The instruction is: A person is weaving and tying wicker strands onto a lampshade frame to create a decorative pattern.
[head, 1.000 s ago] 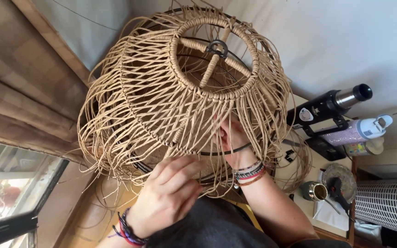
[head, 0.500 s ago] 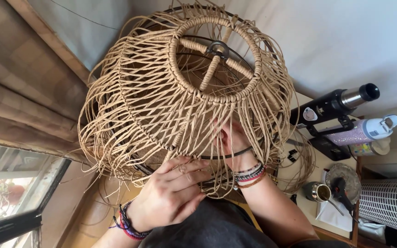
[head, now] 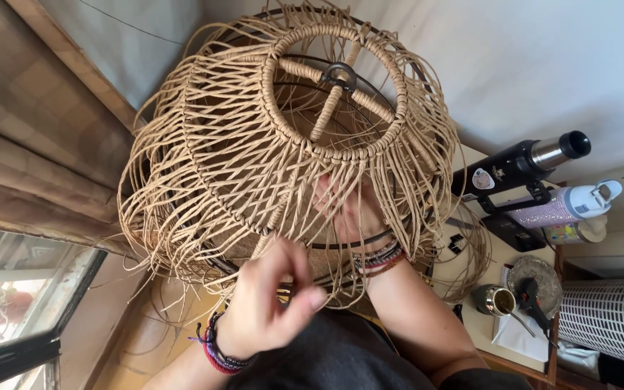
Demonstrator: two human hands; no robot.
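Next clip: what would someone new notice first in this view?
A large woven cane lampshade fills the centre, with loose strands hanging from its lower edge. The right hand reaches inside the weave, while the left hand pinches strands just below it. On the table at right lie a black flask and a white bottle.

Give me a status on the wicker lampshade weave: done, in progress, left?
Done: the top ring and spokes of the woven lampshade are fully wrapped, and the upper band is woven tight. In hand: the right hand sits inside the frame behind the strands, while the left hand pinches loose strands at the lower edge. Left: the lower part, where loose cord ends hang unwoven over bare wire.
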